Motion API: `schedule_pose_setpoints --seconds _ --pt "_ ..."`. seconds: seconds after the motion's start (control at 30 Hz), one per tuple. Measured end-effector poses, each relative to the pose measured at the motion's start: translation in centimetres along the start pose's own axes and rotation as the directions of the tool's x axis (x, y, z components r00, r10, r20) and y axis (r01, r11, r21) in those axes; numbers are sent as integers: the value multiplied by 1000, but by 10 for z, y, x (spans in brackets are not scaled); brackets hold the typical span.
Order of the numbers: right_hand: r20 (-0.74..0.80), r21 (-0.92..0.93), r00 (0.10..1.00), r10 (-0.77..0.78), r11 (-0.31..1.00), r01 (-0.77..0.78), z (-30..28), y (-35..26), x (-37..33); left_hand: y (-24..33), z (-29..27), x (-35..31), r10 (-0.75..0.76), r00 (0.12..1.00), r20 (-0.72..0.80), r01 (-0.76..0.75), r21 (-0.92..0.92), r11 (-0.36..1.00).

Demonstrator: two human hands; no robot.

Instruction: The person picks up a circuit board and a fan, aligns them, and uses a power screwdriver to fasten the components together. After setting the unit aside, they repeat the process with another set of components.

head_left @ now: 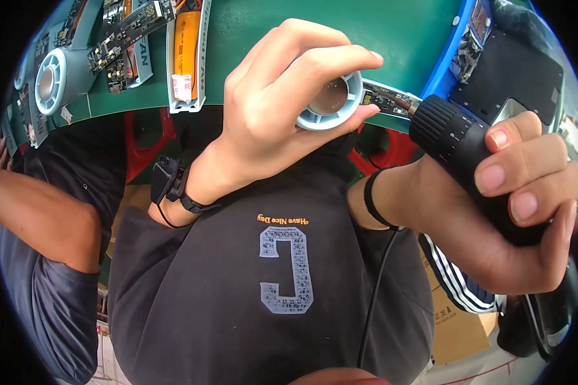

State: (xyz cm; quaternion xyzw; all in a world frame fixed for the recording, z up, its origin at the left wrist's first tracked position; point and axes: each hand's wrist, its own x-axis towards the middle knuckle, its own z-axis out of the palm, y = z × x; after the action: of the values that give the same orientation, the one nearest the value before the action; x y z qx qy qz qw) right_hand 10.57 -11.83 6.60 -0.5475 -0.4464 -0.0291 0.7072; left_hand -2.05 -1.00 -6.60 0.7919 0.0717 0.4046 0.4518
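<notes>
My left hand [263,96] grips a light-blue handheld fan body [329,120], its round ring with a silver-grey centre between my fingers and thumb. From the ring a narrow open shell extends to the right, with a black circuit board [384,101] lying in it. My right hand [526,173] is wrapped round a black electric screwdriver [453,128] with a numbered collar. Its thin bit points left over the board; whether the tip touches a screw I cannot make out.
A fan shell holding an orange battery [186,51] lies on the green tabletop [250,25]. Loose circuit boards [128,32] and another fan body [51,80] are at the far left. A blue tray [444,48] stands right. Another person's arm [45,215] is at left.
</notes>
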Motion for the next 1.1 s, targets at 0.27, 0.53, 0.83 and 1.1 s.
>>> schedule_pose_setpoints --seconds 0.27,0.53,0.83,1.1 --pt "164 -175 986 -7 984 37 9 8 1 2 -1 1 -25 1000 1 25 -13 1000" --pt "254 -22 966 -43 999 50 4 31 1 5 -2 1 -65 998 2 65 -45 997" --pt "318 252 948 -20 966 -64 0 48 6 3 2 1 -49 997 -63 46 -50 998" --pt "132 177 971 -201 968 176 0 42 6 12 8 11 -48 989 -137 38 -75 996"
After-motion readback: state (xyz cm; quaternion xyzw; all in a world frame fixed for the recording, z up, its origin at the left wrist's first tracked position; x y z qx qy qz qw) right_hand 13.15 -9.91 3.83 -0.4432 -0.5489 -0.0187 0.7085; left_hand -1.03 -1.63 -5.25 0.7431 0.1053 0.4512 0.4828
